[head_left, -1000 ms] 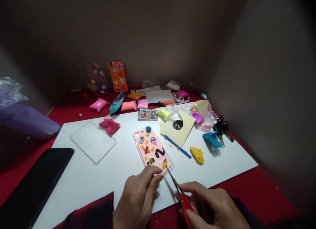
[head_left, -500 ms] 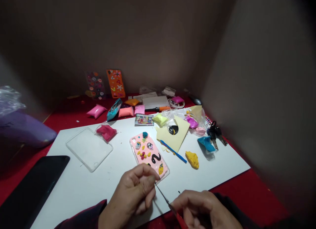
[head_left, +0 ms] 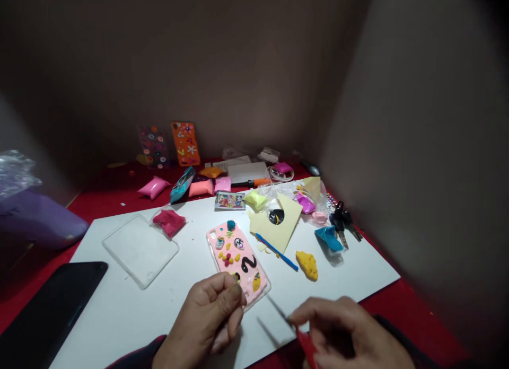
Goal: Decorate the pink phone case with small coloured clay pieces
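Note:
My left hand [head_left: 207,318] is closed in a pinch over the lower end of a pink phone case [head_left: 234,265]. What its fingertips hold, if anything, is too small to make out. The case lies on a white board [head_left: 131,321] and bears clay shapes: a black squiggle, a red and yellow flower, a teal ball. To the right, my right hand [head_left: 342,332] is closed round a red-handled tool [head_left: 304,342] with a thin metal tip. That tip points up and left toward the case's lower corner, a short way from my left fingers.
Yellow clay [head_left: 307,265], a blue stick [head_left: 277,252], cream paper [head_left: 288,218] and keys [head_left: 344,220] lie to the right. At left are a clear case [head_left: 139,249], a red clay packet [head_left: 170,222] and a dark phone-like slab [head_left: 51,310]. Decorated cases [head_left: 185,143] lean against the back wall.
My right hand has moved right with the tool, whose tip has drawn away from my left fingers. The left hand stays pinched, slightly lower and left. The view has shifted slightly.

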Demonstrator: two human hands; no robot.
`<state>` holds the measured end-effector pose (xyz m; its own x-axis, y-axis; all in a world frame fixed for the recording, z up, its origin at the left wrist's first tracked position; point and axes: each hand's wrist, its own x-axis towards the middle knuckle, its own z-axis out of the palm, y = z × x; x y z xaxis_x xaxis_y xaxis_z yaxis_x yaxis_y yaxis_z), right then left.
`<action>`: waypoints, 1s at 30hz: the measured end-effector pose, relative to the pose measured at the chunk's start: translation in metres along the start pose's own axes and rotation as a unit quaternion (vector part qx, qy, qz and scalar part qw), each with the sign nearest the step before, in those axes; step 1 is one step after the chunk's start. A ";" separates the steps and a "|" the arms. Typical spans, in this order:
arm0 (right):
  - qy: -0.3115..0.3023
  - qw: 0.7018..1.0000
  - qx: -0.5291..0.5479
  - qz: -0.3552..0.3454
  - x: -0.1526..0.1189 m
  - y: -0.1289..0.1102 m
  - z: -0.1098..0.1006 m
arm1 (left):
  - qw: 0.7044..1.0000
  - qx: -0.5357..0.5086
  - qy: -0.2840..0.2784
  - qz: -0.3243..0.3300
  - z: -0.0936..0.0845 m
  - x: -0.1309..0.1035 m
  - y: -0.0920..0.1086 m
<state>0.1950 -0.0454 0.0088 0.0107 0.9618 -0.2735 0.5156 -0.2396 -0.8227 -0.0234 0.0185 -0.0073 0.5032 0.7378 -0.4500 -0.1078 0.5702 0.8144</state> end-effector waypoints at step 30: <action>0.147 0.867 -0.398 -0.263 0.081 -0.004 -0.006 | 0.994 0.099 0.049 -0.010 0.008 -0.017 -0.007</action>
<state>0.1991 0.0346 -0.0076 -0.2466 0.9307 0.2702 0.9421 0.2956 -0.1585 -0.0242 -0.0010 -0.0020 0.4174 0.7639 -0.4921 0.0763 0.5102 0.8567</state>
